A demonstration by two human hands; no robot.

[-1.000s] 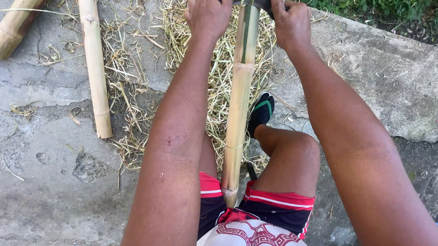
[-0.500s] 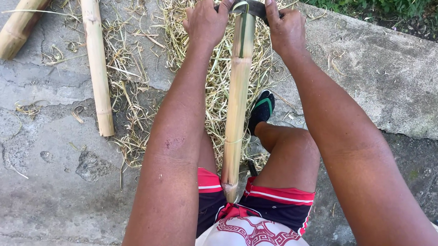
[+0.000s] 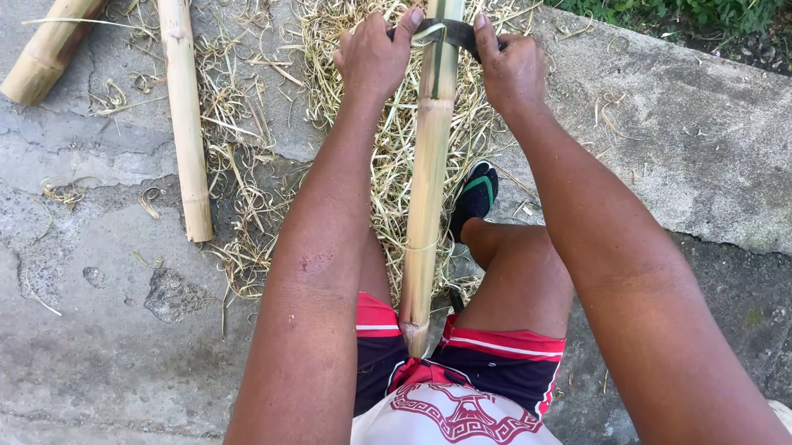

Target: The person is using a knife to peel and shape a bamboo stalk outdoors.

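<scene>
Both hands are mine to watch here: the left hand (image 3: 373,56) is closed on one end of a dark scraping blade (image 3: 455,33), the right hand (image 3: 511,66) closed on the other, with the blade lying crosswise over the bamboo pole (image 3: 429,168) at about twelve o'clock. That pole runs from the top of view down to six o'clock, its butt end braced between my thighs against the red-striped shorts (image 3: 474,370). To scrape cleanly I judge both fists should pull evenly, keeping the edge square to the round stalk so it does not skate off sideways. Its skin looks smooth and pale yellow, greener beyond the blade. Thin, curly straw-coloured shavings (image 3: 367,161) litter the rough, cracked concrete (image 3: 89,334). Two more bamboo lengths (image 3: 185,116) lie at ten o'clock, well apart from me.
</scene>
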